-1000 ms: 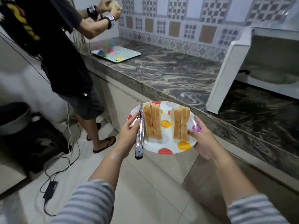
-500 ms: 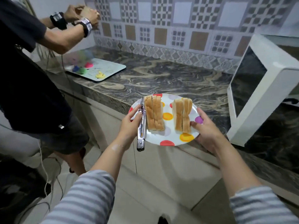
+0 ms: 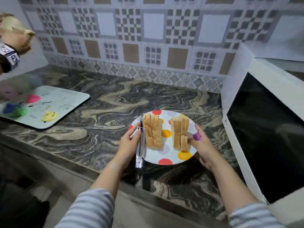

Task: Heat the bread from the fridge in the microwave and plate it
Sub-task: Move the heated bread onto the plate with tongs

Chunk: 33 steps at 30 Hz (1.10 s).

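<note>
A white plate with coloured dots [image 3: 166, 157] is over the marbled counter [image 3: 102, 116], near its front edge. Two stacks of sliced bread stand on it, one on the left [image 3: 153, 131] and one on the right [image 3: 180, 133]. My left hand [image 3: 130, 143] grips the plate's left rim and pins metal tongs [image 3: 140, 143] against it. My right hand [image 3: 203, 146] grips the right rim, thumb on top beside the right bread stack. The microwave's open door [image 3: 266, 129] stands just right of the plate.
A white tray [image 3: 54, 106] with coloured lumps of dough lies at the counter's left. Another person's hand and wristband [image 3: 11, 45] show at the upper left edge. A patterned tile wall [image 3: 148, 38] backs the counter.
I have stepped closer to the counter, and the plate has moved forward from over the floor to above the counter. Both hands keep the same hold. The other person has slid out to the left.
</note>
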Each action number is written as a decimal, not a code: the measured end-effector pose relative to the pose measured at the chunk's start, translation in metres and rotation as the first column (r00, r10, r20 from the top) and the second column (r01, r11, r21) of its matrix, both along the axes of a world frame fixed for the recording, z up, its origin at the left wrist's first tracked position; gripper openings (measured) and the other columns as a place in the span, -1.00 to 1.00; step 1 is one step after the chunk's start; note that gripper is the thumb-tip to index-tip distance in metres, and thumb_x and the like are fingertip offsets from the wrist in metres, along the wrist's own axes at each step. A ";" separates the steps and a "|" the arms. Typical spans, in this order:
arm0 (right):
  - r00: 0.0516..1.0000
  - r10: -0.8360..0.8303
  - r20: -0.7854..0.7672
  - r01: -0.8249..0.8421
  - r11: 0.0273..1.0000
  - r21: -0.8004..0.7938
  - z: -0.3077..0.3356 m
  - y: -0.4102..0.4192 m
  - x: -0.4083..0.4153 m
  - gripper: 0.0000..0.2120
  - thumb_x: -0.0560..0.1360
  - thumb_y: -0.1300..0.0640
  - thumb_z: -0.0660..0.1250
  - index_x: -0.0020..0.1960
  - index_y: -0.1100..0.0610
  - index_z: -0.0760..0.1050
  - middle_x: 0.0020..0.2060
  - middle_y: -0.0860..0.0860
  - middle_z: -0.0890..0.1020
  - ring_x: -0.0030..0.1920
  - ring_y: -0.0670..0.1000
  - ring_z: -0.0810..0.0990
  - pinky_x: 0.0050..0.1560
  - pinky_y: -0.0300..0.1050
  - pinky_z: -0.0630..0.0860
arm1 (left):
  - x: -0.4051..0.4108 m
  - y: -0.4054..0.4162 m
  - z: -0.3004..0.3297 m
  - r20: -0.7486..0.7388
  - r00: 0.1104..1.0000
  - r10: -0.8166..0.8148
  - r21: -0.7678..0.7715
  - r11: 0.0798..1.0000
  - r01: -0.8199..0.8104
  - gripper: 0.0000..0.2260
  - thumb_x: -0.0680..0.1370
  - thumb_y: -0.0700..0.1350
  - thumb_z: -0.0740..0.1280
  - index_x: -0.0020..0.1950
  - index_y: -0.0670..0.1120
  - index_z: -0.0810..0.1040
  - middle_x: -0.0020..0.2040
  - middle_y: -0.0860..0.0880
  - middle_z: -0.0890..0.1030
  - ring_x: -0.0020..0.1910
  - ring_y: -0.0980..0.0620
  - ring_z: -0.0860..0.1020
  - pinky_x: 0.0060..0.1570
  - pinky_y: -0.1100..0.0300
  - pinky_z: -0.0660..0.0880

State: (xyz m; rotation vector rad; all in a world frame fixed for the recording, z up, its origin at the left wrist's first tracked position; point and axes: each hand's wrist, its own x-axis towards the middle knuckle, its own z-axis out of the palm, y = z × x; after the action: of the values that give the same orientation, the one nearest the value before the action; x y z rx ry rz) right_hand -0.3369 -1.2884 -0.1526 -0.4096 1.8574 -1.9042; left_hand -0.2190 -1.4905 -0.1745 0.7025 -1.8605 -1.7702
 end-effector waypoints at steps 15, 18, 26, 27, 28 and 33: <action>0.960 0.036 -0.277 0.211 0.560 0.801 -0.039 -0.048 -0.102 -0.43 0.64 -0.07 0.02 0.55 -0.11 -0.16 0.56 0.10 -0.12 0.55 0.04 -0.20 0.40 0.17 -0.46 | -0.126 -0.084 -0.015 0.496 0.866 -0.067 -0.512 0.783 0.354 -0.60 0.64 0.12 0.03 0.50 0.21 0.21 0.52 0.01 0.28 0.56 -0.02 -0.12 0.45 -0.18 -0.30; 0.942 0.077 -0.328 0.259 0.455 0.852 -0.042 -0.052 -0.102 -0.44 0.64 -0.08 -0.03 0.55 -0.09 -0.22 0.56 0.08 -0.13 0.55 0.00 -0.16 0.41 0.22 -0.42 | -0.134 -0.089 -0.022 0.573 0.819 -0.009 -0.592 0.687 0.422 -0.58 0.63 0.16 -0.05 0.51 0.23 0.16 0.58 -0.04 0.09 0.56 0.00 -0.17 0.46 -0.16 -0.28; 0.910 0.159 -0.384 0.304 0.377 0.875 -0.050 -0.054 -0.103 -0.48 0.65 -0.05 -0.07 0.56 -0.09 -0.15 0.56 -0.12 -0.11 0.52 -0.11 -0.28 0.43 0.23 -0.36 | -0.135 -0.087 -0.030 0.617 0.782 0.087 -0.665 0.590 0.459 -0.56 0.63 0.16 -0.10 0.52 0.23 0.12 0.59 -0.09 -0.10 0.56 0.01 -0.21 0.49 -0.11 -0.26; 0.909 0.162 -0.383 0.302 0.375 0.876 -0.050 -0.054 -0.103 -0.49 0.65 -0.05 -0.08 0.56 -0.09 -0.13 0.56 -0.13 -0.11 0.52 -0.11 -0.28 0.43 0.23 -0.36 | -0.135 -0.087 -0.029 0.620 0.780 0.091 -0.665 0.589 0.459 -0.56 0.63 0.16 -0.10 0.52 0.23 0.13 0.59 -0.10 -0.10 0.56 0.01 -0.20 0.49 -0.10 -0.26; 0.910 0.162 -0.383 0.303 0.373 0.877 -0.049 -0.054 -0.103 -0.50 0.64 -0.05 -0.08 0.56 -0.10 -0.11 0.56 -0.13 -0.11 0.53 -0.10 -0.28 0.43 0.22 -0.36 | -0.136 -0.087 -0.029 0.620 0.779 0.097 -0.668 0.586 0.458 -0.57 0.63 0.16 -0.09 0.51 0.23 0.15 0.59 -0.10 -0.09 0.56 0.00 -0.19 0.48 -0.10 -0.26; 0.906 0.159 -0.393 0.333 0.309 0.891 -0.049 -0.055 -0.101 -0.51 0.64 -0.09 -0.08 0.55 -0.15 -0.08 0.56 0.08 -0.19 0.53 0.03 -0.29 0.46 0.18 -0.32 | -0.134 -0.087 -0.030 0.608 0.786 0.111 -0.684 0.576 0.448 -0.56 0.62 0.16 -0.09 0.51 0.23 0.16 0.59 -0.09 -0.06 0.56 -0.01 -0.16 0.48 -0.09 -0.24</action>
State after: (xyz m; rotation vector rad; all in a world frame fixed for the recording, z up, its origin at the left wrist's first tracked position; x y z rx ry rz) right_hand -0.4377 -1.3437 -0.2018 -0.2765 2.9411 -0.3778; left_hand -0.3534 -1.5779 -0.2047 0.7329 -2.9310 -0.5419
